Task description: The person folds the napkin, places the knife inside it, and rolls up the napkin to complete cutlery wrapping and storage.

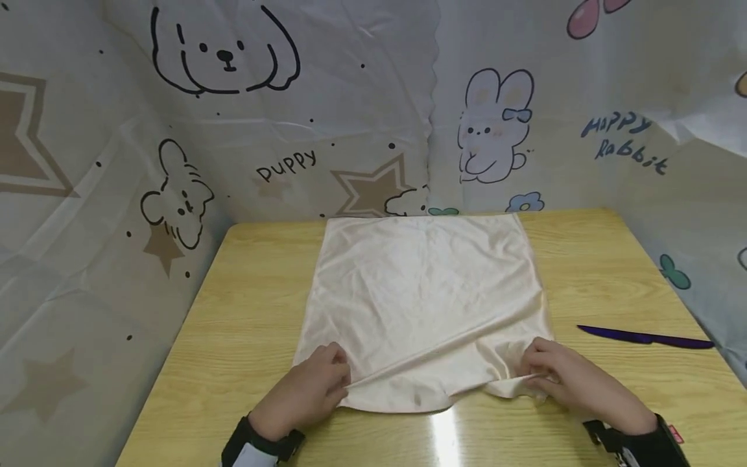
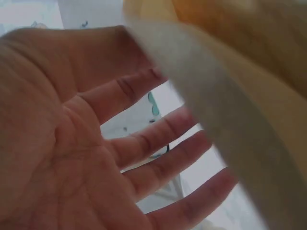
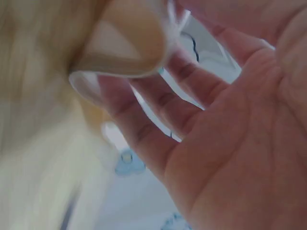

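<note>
In the head view, the cloth (image 1: 420, 285) lies spread on the surface (image 1: 227, 318), its far edge at the back and its near edge toward the person. The left hand (image 1: 309, 392) pinches the near left corner between thumb and fingers; the right hand (image 1: 574, 379) grips the near right corner, where the edge is bunched and a little lifted. The work looks barely begun: the far part is laid out almost flat, no fold is made, and a long slanting crease and the gathered near right side are left to deal with. To the right, apart from the cloth, a dark purple knife (image 1: 644, 338) lies on the wood-grain surface. A pale sheet (image 1: 350, 130) printed with puppies, rabbits and stars hangs behind and along both sides; a streak of light shines on the near surface.

In the left wrist view, the cloth's edge covers the fingertips, and the other fingers are spread behind it.

In the right wrist view, the cloth loops at the fingertips; blur hides exactly how the thumb meets it.
</note>
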`<action>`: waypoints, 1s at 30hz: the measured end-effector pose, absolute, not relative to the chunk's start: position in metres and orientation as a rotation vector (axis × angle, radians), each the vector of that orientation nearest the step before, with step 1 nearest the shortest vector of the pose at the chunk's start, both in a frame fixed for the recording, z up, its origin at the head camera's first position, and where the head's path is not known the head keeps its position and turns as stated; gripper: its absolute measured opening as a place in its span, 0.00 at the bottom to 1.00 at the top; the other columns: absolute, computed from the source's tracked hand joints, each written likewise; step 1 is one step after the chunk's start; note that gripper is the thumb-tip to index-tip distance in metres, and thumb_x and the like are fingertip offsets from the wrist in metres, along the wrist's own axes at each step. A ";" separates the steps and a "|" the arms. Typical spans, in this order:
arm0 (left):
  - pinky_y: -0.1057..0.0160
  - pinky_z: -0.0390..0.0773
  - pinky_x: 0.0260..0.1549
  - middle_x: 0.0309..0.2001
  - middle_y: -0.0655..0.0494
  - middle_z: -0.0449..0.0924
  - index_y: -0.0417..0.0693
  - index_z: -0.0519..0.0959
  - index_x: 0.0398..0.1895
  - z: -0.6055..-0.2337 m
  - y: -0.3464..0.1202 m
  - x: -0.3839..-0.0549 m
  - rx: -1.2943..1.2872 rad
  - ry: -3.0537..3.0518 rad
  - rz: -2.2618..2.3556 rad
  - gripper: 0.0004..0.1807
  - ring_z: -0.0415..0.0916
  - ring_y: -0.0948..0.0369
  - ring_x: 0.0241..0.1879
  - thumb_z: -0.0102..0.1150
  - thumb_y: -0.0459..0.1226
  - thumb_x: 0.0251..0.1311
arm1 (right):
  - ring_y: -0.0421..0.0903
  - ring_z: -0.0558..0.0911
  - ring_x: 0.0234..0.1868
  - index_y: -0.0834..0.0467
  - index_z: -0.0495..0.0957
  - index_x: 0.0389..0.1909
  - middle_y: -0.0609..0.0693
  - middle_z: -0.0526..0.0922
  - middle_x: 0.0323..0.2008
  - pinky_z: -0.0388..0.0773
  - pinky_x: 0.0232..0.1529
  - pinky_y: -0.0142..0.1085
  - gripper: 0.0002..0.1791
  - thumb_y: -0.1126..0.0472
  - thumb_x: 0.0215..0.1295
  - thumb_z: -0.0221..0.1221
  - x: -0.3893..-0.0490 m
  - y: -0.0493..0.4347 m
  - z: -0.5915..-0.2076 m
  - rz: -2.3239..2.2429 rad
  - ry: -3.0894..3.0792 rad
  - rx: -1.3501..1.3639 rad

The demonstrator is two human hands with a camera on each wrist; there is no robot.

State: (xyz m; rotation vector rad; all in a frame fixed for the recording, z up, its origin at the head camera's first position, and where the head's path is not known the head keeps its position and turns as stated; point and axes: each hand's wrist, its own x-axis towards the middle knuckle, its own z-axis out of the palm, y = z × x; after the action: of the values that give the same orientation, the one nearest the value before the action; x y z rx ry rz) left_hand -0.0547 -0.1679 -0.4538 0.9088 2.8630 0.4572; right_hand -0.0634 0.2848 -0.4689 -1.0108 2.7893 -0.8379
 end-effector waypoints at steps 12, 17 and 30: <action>0.46 0.72 0.54 0.65 0.45 0.68 0.51 0.82 0.45 -0.449 -0.184 -0.057 0.791 2.833 0.555 0.19 0.60 0.49 0.64 0.71 0.44 0.48 | 0.45 0.75 0.47 0.44 0.82 0.44 0.45 0.80 0.46 0.78 0.44 0.47 0.18 0.40 0.57 0.63 -0.049 0.313 -0.462 -0.789 2.807 -0.654; 0.35 0.59 0.63 0.75 0.40 0.48 0.49 0.66 0.71 -0.459 -0.186 -0.061 0.598 2.770 0.479 0.55 0.41 0.42 0.72 0.78 0.52 0.34 | 0.65 0.62 0.64 0.54 0.71 0.67 0.61 0.65 0.68 0.67 0.51 0.68 0.46 0.33 0.49 0.64 -0.051 0.313 -0.478 -0.650 2.868 -0.649; 0.34 0.63 0.60 0.77 0.43 0.39 0.52 0.58 0.76 -0.453 -0.196 -0.045 0.526 2.595 0.473 0.70 0.35 0.42 0.73 0.83 0.53 0.19 | 0.71 0.53 0.67 0.47 0.64 0.72 0.56 0.58 0.73 0.55 0.53 0.74 0.53 0.32 0.42 0.65 -0.046 0.335 -0.485 -0.556 2.799 -0.473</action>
State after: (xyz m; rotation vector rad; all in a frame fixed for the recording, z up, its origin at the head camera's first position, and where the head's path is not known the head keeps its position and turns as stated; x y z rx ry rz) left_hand -0.0451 -0.1956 -0.4530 0.5264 2.5949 0.4730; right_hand -0.0460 0.3349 -0.4852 -0.4729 2.7992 -0.5564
